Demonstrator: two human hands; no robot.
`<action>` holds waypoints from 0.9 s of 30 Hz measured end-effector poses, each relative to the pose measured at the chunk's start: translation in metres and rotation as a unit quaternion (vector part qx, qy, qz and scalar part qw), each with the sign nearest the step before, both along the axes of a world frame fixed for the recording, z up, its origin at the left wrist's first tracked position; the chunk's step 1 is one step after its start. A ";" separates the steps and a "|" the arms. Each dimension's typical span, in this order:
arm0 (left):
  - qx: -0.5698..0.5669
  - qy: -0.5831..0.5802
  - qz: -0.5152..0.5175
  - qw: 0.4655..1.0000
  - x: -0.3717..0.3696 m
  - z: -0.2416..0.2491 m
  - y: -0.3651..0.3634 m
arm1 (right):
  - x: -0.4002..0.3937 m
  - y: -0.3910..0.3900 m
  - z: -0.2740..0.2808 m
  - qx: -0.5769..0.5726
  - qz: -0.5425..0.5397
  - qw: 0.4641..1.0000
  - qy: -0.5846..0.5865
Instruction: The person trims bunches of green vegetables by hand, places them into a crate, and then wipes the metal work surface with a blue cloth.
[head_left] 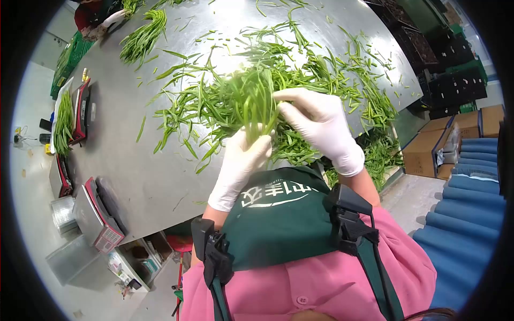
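Note:
My gloved left hand [242, 163] is closed around the lower stalks of an upright bunch of water spinach [254, 101], held above the metal table. To its right, my gloved right hand [321, 125] has thumb and index finger pinched at the stalks on the bunch's right edge. Behind and below both hands spreads a loose pile of water spinach [195, 101], with leafy stems pointing many ways. Short cut stem pieces [353, 99] lie scattered to the right of the pile.
On the metal table [144, 182], a neat bundle of greens [144, 37] lies near a co-worker's gloved hand [115, 18]. Scales [99, 214] line the left edge, one bearing greens [64, 120]. More greens [380, 158] fill a container at right, near cardboard boxes [428, 144] and crates [455, 85].

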State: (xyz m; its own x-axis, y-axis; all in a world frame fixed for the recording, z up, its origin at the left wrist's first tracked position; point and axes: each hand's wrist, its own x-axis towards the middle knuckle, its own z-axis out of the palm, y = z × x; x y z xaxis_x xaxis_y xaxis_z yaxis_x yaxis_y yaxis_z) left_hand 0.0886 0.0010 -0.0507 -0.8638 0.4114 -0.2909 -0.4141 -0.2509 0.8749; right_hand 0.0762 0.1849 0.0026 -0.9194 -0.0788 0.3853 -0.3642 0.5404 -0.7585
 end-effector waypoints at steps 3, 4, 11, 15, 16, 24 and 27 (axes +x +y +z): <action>-0.017 0.012 0.037 0.999 0.004 -0.005 0.004 | -0.002 -0.014 0.005 0.124 0.036 0.987 -0.092; -0.030 0.028 0.043 0.998 0.005 -0.007 0.003 | -0.004 -0.016 -0.006 0.180 0.028 0.981 -0.061; -0.020 0.075 0.058 0.995 0.004 -0.015 0.003 | -0.003 -0.020 -0.021 0.151 0.042 0.983 -0.091; -0.017 0.047 0.044 0.998 0.001 -0.014 0.004 | -0.004 -0.018 -0.027 0.211 0.015 0.975 0.064; -0.003 0.023 0.050 0.998 0.001 -0.011 0.005 | -0.004 -0.019 -0.027 0.185 0.008 0.981 0.063; -0.054 0.071 0.078 0.993 0.004 -0.007 0.004 | -0.002 -0.020 -0.024 0.167 0.018 0.984 -0.055; -0.056 0.103 0.084 0.990 0.004 -0.015 0.005 | -0.001 -0.018 -0.017 0.150 0.043 0.983 -0.098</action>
